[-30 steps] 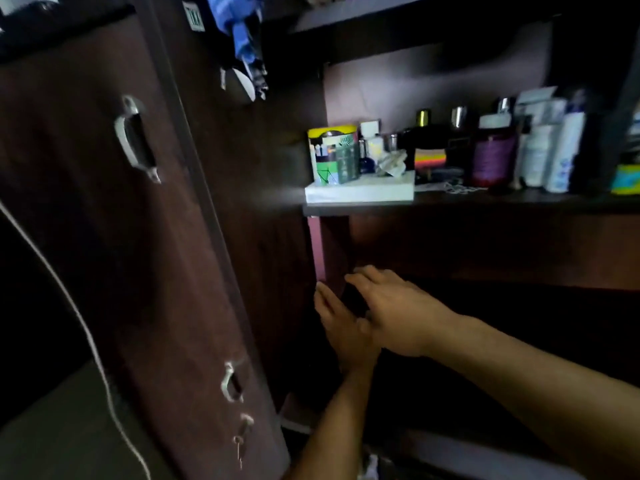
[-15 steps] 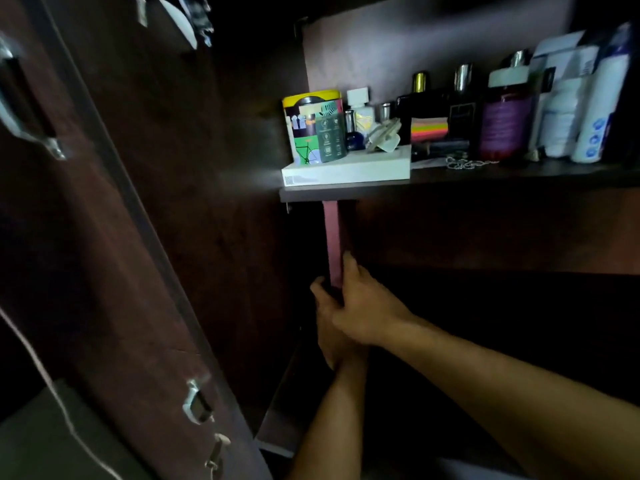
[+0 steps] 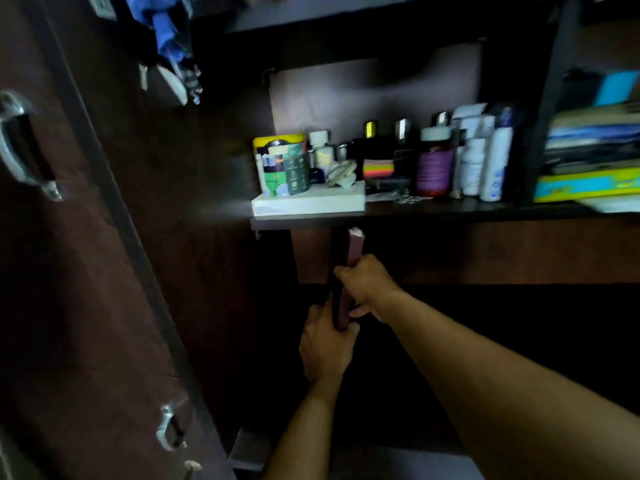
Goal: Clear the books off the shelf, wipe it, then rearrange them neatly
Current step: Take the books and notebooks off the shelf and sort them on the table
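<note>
Fingers of right hand (image 3: 367, 285) and left hand (image 3: 327, 344) now curled round maroon book (image 3: 348, 282), held upright in the dark lower shelf (image 3: 450, 358) under the toiletries ledge (image 3: 433, 211); half a second ago only touching, so clearing looks begun.

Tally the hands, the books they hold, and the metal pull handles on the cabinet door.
Hands: 2, the left hand and the right hand, both gripping the book
Books held: 1, the maroon book
Door handles: 2, the upper handle and the lower handle
Total: 5
</note>
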`<action>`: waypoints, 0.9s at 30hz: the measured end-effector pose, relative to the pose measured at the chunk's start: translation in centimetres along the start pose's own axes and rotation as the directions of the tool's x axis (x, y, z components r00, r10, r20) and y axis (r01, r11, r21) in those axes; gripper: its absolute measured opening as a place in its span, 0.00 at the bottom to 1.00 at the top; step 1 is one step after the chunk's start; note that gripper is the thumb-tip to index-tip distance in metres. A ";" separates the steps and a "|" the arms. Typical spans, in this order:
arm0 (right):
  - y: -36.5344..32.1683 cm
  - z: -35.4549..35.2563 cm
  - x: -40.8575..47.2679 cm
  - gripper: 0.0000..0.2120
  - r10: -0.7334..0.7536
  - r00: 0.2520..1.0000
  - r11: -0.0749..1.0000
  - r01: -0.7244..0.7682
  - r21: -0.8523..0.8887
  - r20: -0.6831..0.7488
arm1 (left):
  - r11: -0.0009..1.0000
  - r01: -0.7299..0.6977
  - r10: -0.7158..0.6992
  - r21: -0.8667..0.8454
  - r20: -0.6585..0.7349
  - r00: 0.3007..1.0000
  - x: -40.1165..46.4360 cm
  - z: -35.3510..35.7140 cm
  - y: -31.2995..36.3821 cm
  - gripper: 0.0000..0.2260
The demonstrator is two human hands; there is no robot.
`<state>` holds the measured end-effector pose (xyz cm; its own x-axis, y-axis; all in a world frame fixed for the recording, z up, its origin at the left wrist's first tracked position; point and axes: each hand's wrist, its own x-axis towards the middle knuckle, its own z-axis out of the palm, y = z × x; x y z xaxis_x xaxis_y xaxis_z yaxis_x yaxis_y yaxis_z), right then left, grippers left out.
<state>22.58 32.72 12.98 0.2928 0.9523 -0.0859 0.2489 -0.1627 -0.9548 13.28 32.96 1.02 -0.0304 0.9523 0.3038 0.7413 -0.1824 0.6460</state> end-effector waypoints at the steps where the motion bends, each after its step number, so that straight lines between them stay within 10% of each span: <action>1: 1.3 -1.5 -0.8 0.11 0.060 0.998 0.992 -0.056 0.115 -0.026 | 0.994 -0.086 0.083 0.067 0.043 0.996 -0.3 0.1 0.0 0.29; 8: 13.7 -13.8 -15.4 0.20 0.326 0.938 0.756 -0.183 0.629 -0.118 | 0.650 -0.667 0.570 0.365 0.345 0.745 -8.9 2.3 4.8 0.35; 16: 13.7 -23.2 -29.7 0.19 0.175 0.878 0.953 -0.037 0.302 -0.445 | 0.641 -0.767 0.753 0.037 0.161 0.638 -23.5 4.1 13.6 0.27; 21: 13.4 -31.6 -40.0 0.25 -0.078 0.862 0.997 0.052 -0.065 -0.501 | 0.646 -0.611 0.691 -0.457 0.011 0.723 -32.5 2.2 22.6 0.20; 27: 15.6 -41.7 -54.5 0.34 -0.052 0.617 0.998 -0.001 -0.067 -0.785 | 0.436 0.084 0.588 -0.896 0.354 0.727 -41.2 -2.2 34.9 0.16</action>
<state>49.02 -32.54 14.65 0.8927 0.3933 0.2201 0.3098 -0.1809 -0.9334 38.95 -13.17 12.61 0.6511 0.6722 0.3525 -0.2799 -0.2190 0.9347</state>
